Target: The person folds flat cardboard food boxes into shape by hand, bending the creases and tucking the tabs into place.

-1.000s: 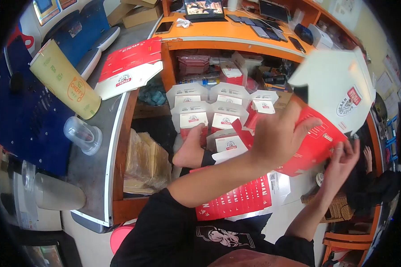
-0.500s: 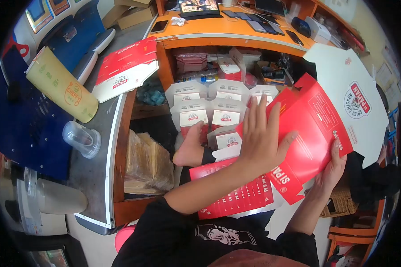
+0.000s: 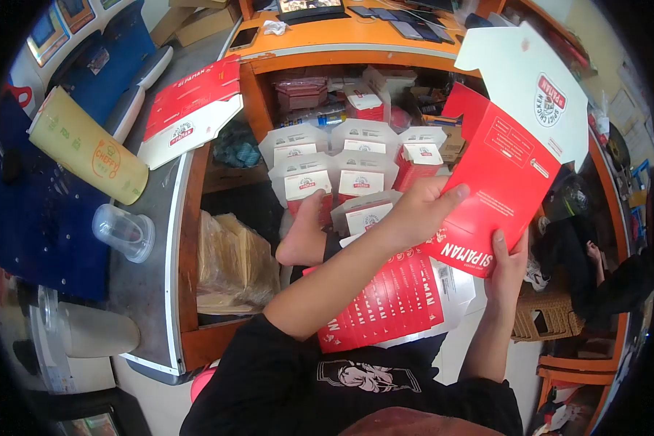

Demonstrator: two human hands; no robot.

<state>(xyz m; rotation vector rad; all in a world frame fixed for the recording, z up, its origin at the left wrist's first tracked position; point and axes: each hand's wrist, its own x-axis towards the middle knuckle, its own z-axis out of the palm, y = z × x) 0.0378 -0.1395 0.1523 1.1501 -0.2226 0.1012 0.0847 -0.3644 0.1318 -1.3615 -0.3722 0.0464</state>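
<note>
Between my two hands is a flat red and white carton, its red panel nearer me and its white flap toward the upper right. My left hand grips the carton's left edge, thumb on the red face. At the lower edge, my right hand holds it with the thumb in front and the fingers behind. A fanned stack of flat red cartons lies on my lap, partly under my left forearm. Beyond it stand several folded boxes with raised white lids, beside a bare foot.
On the grey counter at left are a tall cup, a clear plastic cup and flat cartons. Phones and a tablet rest on the orange desk. At right, another person's dark-clothed legs show near a wicker basket.
The carton has turned more upright and shifted left. My left hand, earlier spread over its face, now grips its left edge. My right hand has moved left along the lower edge.
</note>
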